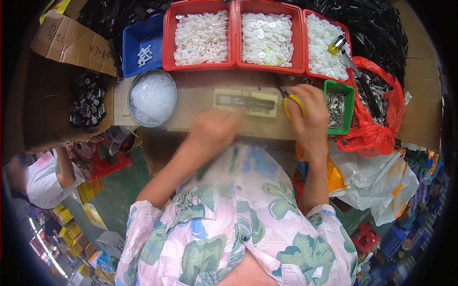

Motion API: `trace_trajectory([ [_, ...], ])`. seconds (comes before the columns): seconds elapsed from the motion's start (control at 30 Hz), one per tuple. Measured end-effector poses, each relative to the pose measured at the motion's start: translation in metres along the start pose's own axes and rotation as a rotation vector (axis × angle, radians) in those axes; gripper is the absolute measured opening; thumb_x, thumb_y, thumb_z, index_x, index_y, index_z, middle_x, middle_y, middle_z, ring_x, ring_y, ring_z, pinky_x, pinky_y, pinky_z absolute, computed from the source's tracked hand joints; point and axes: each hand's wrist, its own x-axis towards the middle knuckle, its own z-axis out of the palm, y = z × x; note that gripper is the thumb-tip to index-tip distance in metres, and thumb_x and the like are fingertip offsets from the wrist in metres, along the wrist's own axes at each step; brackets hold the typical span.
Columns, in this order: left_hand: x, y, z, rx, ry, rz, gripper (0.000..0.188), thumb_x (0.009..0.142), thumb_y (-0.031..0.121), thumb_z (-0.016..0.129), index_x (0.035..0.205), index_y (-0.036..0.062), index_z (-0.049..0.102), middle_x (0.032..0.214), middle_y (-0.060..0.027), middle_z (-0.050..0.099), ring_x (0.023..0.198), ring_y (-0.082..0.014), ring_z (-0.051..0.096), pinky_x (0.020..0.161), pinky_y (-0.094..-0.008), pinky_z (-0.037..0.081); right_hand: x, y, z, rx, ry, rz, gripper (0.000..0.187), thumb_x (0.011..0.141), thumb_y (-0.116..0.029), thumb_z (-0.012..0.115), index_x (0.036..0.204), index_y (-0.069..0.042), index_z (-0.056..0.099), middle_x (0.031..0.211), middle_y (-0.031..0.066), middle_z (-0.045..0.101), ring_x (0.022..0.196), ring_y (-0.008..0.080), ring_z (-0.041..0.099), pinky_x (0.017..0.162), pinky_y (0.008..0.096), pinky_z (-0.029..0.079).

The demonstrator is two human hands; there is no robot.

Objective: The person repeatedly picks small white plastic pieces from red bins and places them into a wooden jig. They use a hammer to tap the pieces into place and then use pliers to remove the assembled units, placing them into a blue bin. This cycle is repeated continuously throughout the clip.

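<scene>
A cream rectangular fixture (269, 112) lies on the worktable, with dark and pale small parts set in its recess. My left hand (215, 127) is at its near left side, fingers reaching to its front edge. Motion blurs those fingers, so I cannot see whether they pinch anything. To the right of the fixture, my right hand (311, 112) is closed around yellow-handled pliers (286, 108). Their dark jaws point away from me, just past the fixture's right end. Close by on the right stands a green bin (349, 106) of thin metal pins.
Red bins (234, 33) of small white parts line the back, beside a blue bin (129, 45). A round bowl (172, 90) of translucent pieces stands left. A screwdriver (355, 66) leans over the right bins, by a red plastic bag (362, 138). Cardboard boxes flank both sides; another person sits far left.
</scene>
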Motion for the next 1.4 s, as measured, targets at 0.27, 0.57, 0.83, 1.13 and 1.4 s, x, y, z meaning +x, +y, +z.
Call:
trace_trajectory([
  [0.27, 0.051, 0.001, 0.002, -0.092, 0.048, 0.034, 0.019, 0.081, 0.008, 0.077, 0.099, 0.0038, 0.073, 0.069, -0.0097, 0.059, 0.065, -0.0257, 0.060, 0.056, -0.0385, 0.047, -0.037, 0.067, -0.054, -0.362, -0.021, 0.333, 0.013, 0.087, -0.006, 0.068, 0.097, 0.002, 0.066, 0.094, 0.0164, 0.060, 0.092, 0.0357, 0.062, 0.076, 0.0463, 0.048],
  [0.57, 0.148, 0.010, 0.035, -0.183, 0.085, 0.213, 0.012, 0.081, 0.007, 0.074, 0.092, 0.0025, 0.072, 0.081, -0.0102, 0.062, 0.083, -0.0286, 0.058, 0.073, -0.0400, 0.050, -0.035, 0.069, -0.054, -0.320, -0.048, 0.364, 0.010, 0.085, -0.004, 0.069, 0.093, 0.001, 0.067, 0.090, 0.0160, 0.062, 0.089, 0.0367, 0.062, 0.075, 0.0463, 0.049],
  [0.83, 0.192, 0.040, 0.091, -0.099, 0.073, 0.365, 0.008, 0.078, 0.009, 0.073, 0.081, 0.0032, 0.068, 0.084, -0.0096, 0.059, 0.088, -0.0286, 0.057, 0.075, -0.0413, 0.050, -0.037, 0.074, -0.047, -0.192, 0.059, 0.362, 0.019, 0.081, -0.003, 0.072, 0.100, -0.001, 0.069, 0.092, 0.0160, 0.064, 0.089, 0.0365, 0.064, 0.077, 0.0446, 0.050],
  [1.13, 0.198, 0.046, 0.094, 0.005, 0.028, 0.422, 0.006, 0.076, 0.006, 0.068, 0.079, 0.0036, 0.063, 0.081, -0.0111, 0.058, 0.085, -0.0299, 0.056, 0.074, -0.0413, 0.049, -0.038, 0.081, -0.048, -0.061, 0.182, 0.301, 0.010, 0.083, -0.004, 0.070, 0.093, 0.000, 0.071, 0.085, 0.0150, 0.064, 0.082, 0.0347, 0.065, 0.073, 0.0435, 0.051],
  [1.4, 0.177, 0.061, 0.062, -0.350, -0.025, 0.118, 0.010, 0.089, 0.004, 0.069, 0.097, -0.0007, 0.072, 0.086, -0.0090, 0.072, 0.079, -0.0204, 0.066, 0.073, -0.0313, 0.053, -0.029, 0.047, -0.059, 0.163, 0.339, 0.327, 0.007, 0.084, -0.003, 0.071, 0.089, 0.001, 0.069, 0.080, 0.0119, 0.064, 0.070, 0.0260, 0.064, 0.063, 0.0363, 0.049],
])
